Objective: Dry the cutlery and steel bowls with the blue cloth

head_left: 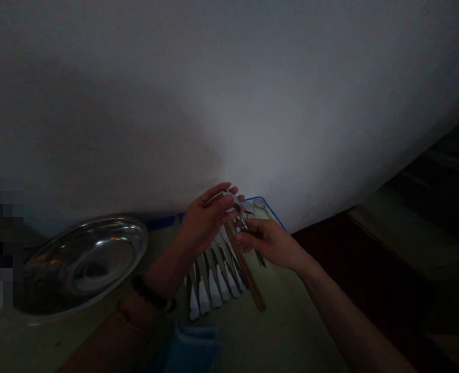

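Note:
A shiny metal piece of cutlery (pixel 244 221) spans the gap between my hands, its kind too dark to make out. My right hand (pixel 266 241) pinches its lower end. Around its upper end curl the fingers of my left hand (pixel 212 210), where something pale shows between thumb and fingers. Below the hands lies a row of metal cutlery with white paper-like pieces (pixel 216 292), side by side on the table. Brown chopsticks (pixel 256 290) rest along the right of that row. Metal spoons (pixel 259 203) lie past my right hand, partly hidden by it.
A large shiny metal basin (pixel 93 267) stands at the left. At the front is a folded blue cloth (pixel 194 348). The greenish tabletop (pixel 287 321) has a blue edge at the back, against a pale wall (pixel 268 119). A dark floor area (pixel 342 269) is at the right.

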Demonstrator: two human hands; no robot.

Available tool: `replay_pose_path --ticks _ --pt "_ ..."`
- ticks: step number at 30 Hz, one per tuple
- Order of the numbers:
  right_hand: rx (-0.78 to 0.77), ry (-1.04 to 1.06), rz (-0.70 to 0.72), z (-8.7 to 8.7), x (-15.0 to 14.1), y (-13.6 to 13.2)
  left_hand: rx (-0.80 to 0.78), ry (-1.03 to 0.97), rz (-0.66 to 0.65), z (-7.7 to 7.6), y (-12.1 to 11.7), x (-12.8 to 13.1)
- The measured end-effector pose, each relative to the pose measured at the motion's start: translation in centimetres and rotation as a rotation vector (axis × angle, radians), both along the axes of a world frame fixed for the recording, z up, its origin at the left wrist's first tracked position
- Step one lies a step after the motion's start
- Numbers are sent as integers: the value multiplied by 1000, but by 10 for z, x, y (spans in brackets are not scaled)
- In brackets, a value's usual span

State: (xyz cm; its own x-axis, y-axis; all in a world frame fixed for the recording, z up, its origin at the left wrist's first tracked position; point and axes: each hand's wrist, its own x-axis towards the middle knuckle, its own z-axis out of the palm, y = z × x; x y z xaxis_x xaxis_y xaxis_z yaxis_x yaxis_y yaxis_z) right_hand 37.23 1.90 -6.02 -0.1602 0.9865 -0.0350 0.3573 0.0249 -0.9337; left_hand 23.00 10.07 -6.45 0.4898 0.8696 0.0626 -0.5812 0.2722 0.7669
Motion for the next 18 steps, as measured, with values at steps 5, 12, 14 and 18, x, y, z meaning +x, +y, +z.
replay_pose_path --ticks 5,12,14,18 --pt "-112 252 21 -11 3 -3 9 125 63 9 -11 6" --pt "-345 722 -18 -5 2 -11 69 188 64 17 -13 3" --pt "-403 813 -13 -4 2 -13 133 234 56 19 -11 -1" --pt "-455 862 11 -3 1 -16 238 377 117 22 -8 -7"
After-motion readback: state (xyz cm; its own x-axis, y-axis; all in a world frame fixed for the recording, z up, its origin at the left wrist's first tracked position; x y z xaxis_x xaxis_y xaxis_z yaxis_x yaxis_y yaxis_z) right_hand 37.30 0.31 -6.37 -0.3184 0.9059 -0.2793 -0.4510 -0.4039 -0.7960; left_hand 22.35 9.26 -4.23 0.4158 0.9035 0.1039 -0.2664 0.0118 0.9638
